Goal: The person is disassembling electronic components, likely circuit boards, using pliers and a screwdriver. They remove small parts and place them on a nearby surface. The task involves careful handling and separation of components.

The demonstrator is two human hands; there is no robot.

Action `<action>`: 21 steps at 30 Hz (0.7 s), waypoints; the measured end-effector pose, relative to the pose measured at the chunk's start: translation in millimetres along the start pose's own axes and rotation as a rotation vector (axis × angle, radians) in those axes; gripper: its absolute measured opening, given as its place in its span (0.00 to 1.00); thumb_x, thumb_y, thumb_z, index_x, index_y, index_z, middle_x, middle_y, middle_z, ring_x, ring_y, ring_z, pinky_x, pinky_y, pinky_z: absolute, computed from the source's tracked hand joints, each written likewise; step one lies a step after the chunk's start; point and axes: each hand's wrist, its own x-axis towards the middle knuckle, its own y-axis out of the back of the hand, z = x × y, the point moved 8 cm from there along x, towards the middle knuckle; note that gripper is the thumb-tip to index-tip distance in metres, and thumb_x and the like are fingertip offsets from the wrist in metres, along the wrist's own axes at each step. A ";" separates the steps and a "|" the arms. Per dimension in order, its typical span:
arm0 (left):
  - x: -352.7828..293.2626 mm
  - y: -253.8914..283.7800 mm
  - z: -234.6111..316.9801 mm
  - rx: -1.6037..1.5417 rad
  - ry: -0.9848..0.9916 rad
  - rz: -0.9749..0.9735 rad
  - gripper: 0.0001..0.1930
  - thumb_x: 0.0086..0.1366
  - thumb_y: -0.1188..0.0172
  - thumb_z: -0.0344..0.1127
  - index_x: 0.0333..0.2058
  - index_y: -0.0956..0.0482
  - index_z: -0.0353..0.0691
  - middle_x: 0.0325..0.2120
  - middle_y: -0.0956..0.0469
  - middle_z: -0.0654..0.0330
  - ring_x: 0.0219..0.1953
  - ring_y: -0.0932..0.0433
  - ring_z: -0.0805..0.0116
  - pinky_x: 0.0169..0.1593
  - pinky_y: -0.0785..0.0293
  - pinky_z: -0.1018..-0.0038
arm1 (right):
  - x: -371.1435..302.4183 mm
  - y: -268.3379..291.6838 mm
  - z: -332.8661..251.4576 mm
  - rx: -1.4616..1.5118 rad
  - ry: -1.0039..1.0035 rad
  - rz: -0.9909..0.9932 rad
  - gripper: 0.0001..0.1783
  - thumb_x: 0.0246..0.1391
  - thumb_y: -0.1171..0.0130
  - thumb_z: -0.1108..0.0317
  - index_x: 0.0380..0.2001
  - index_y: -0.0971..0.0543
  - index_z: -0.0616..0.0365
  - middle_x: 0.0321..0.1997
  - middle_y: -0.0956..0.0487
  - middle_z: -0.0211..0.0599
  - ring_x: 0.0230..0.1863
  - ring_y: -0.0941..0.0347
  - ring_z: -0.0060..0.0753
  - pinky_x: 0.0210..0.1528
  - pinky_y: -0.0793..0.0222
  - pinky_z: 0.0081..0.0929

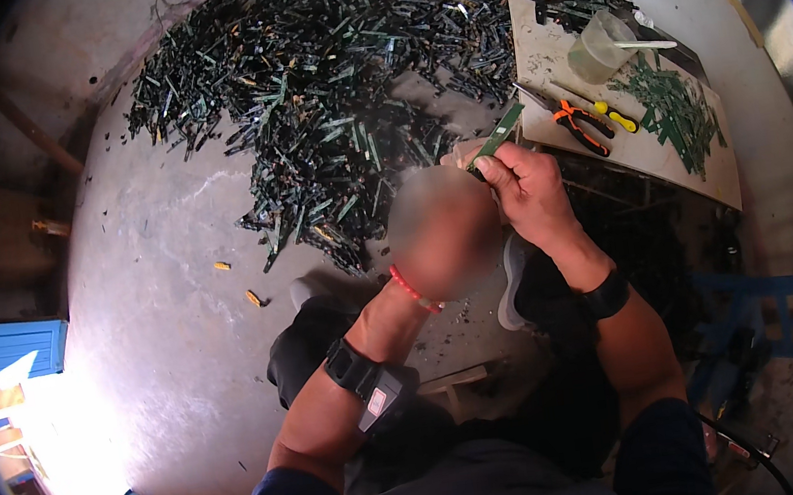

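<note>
Between the thumb and fingers of my right hand [534,193] is a narrow green strip [503,129], which looks like a piece of circuit board. It slants up and to the right. My left hand [444,234], with a red bracelet at the wrist, is close against the right one, near the strip's lower end. A blur covers most of the left hand, so its grip is hidden. Just beyond both hands spreads a large heap of dark green and black strips [318,89] on the floor.
On a pale board at the right lie orange-handled pliers [582,129], a yellow-handled screwdriver [618,117], a clear plastic cup [595,50] with a white-handled tool across it, and a pile of green strips [672,110]. Two small yellowish pieces [253,298] rest on the floor at left.
</note>
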 end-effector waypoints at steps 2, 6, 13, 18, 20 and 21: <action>-0.1 1.8 -3.9 0.096 -0.049 -0.022 0.21 0.67 0.59 0.52 0.28 0.32 0.39 0.16 0.34 0.64 0.14 0.41 0.76 0.19 0.47 0.78 | 1.6 0.1 -0.5 0.060 0.025 0.025 0.06 0.57 0.45 0.70 0.30 0.23 0.62 0.16 0.30 0.38 0.17 0.37 0.27 0.22 0.40 0.24; -3.3 1.2 -6.4 0.057 -0.009 -0.018 0.20 0.67 0.57 0.50 0.27 0.31 0.38 0.17 0.33 0.63 0.15 0.39 0.75 0.19 0.45 0.77 | 1.5 -2.1 21.3 0.156 -0.128 -0.095 0.07 0.58 0.45 0.70 0.29 0.23 0.63 0.16 0.38 0.26 0.20 0.46 0.14 0.21 0.47 0.19; -1.4 0.2 -8.4 -0.171 -0.059 -0.005 0.21 0.66 0.51 0.53 0.32 0.31 0.37 0.15 0.34 0.63 0.13 0.39 0.77 0.16 0.45 0.79 | 3.5 2.1 -3.4 0.106 -0.086 -0.040 0.07 0.58 0.46 0.71 0.33 0.22 0.64 0.19 0.29 0.32 0.21 0.36 0.15 0.24 0.39 0.19; -3.9 -6.8 -15.2 -0.740 0.238 0.005 0.15 0.67 0.51 0.48 0.34 0.32 0.40 0.15 0.35 0.63 0.14 0.39 0.75 0.17 0.43 0.80 | 3.0 8.6 -30.6 -0.124 0.155 0.049 0.07 0.56 0.45 0.73 0.35 0.22 0.64 0.28 0.21 0.44 0.27 0.24 0.38 0.30 0.29 0.27; -1.5 -6.4 -25.9 -0.843 0.347 -0.074 0.12 0.64 0.49 0.42 0.32 0.28 0.39 0.21 0.30 0.65 0.21 0.33 0.77 0.23 0.37 0.79 | 2.9 8.6 -36.4 -0.186 0.262 0.060 0.06 0.53 0.44 0.75 0.35 0.22 0.64 0.31 0.20 0.44 0.31 0.23 0.43 0.33 0.27 0.30; -1.5 -8.0 -30.0 -0.894 0.404 -0.114 0.10 0.63 0.48 0.39 0.31 0.26 0.38 0.23 0.28 0.66 0.24 0.29 0.78 0.27 0.34 0.78 | 2.1 7.8 -37.5 -0.214 0.305 0.058 0.07 0.51 0.43 0.76 0.35 0.22 0.64 0.33 0.20 0.44 0.33 0.23 0.44 0.34 0.26 0.31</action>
